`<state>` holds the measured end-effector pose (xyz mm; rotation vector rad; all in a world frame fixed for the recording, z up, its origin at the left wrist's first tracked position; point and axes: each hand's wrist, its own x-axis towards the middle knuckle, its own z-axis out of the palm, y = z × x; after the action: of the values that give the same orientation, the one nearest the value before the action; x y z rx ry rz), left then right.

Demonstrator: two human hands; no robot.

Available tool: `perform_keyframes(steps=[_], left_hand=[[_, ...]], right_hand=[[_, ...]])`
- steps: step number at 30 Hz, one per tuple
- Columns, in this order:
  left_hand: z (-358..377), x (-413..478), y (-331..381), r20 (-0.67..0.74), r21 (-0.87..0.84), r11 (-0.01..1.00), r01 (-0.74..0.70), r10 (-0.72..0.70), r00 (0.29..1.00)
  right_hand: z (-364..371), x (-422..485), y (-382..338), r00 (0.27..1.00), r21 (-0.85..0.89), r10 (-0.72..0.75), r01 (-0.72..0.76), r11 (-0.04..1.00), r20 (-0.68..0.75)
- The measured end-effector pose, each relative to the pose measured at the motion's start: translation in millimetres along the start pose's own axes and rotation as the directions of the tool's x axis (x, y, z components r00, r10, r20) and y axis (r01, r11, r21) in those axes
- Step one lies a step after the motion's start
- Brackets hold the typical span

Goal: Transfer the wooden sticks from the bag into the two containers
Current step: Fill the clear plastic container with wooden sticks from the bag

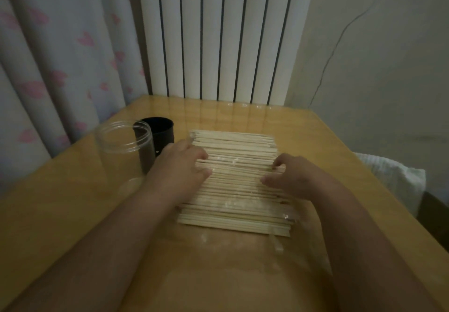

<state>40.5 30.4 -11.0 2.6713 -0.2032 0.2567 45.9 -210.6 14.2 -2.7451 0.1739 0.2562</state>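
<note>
A flat clear plastic bag (279, 246) packed with pale wooden sticks (235, 204) lies across the middle of the wooden table (73, 214). The sticks run left to right in a wide layer. My left hand (182, 166) rests on the left part of the pack, fingers curled down onto the plastic. On the right part lies my right hand (289, 175), its fingertips bent against the top of the pack. A tall clear plastic jar (124, 139) stands open at the left. Just behind it is a black cup (160, 132), also open.
A white radiator (218, 34) stands behind the table's far edge. A curtain with pink hearts (48, 56) hangs at the left. A white cloth (393, 178) lies off the table's right edge. Part of the bag extends empty toward me.
</note>
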Motion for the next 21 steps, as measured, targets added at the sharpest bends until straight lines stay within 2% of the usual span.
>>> perform_keyframes(steps=[3,6,8,10,12,17,21], left_hand=[[-1.1,-4.5,5.4,0.074,0.091,0.995,0.03,-0.037,0.997],[5.8,-6.9,7.8,0.19,0.113,0.99,0.088,-0.108,0.976],[6.9,-3.9,7.5,0.28,0.152,0.983,0.101,-0.141,0.95],[5.1,2.7,5.3,0.379,0.169,0.983,0.066,-0.127,0.917],[4.3,8.4,3.2,0.42,0.125,0.99,0.059,-0.107,0.901],[23.0,33.2,-2.0,0.297,0.049,0.994,0.098,-0.109,0.949],[39.8,66.1,-8.0,0.224,0.002,0.989,0.147,-0.144,0.964]], right_hand=[[4.3,1.9,-0.7,0.997,-0.002,0.058,-0.057,0.998,0.059],[4.2,-1.3,-0.7,0.988,0.054,0.013,-0.021,0.998,0.153],[5.6,-1.0,-2.4,0.978,0.021,-0.036,0.032,0.999,0.204],[8.5,2.3,-4.1,0.979,-0.029,-0.069,0.075,0.997,0.19],[10.7,6.3,-5.1,0.986,-0.046,-0.084,0.091,0.995,0.145],[10.5,22.7,-3.4,0.996,0.03,-0.092,0.092,0.995,0.008],[14.9,46.5,-5.2,0.997,0.165,-0.042,0.053,0.985,-0.07]])
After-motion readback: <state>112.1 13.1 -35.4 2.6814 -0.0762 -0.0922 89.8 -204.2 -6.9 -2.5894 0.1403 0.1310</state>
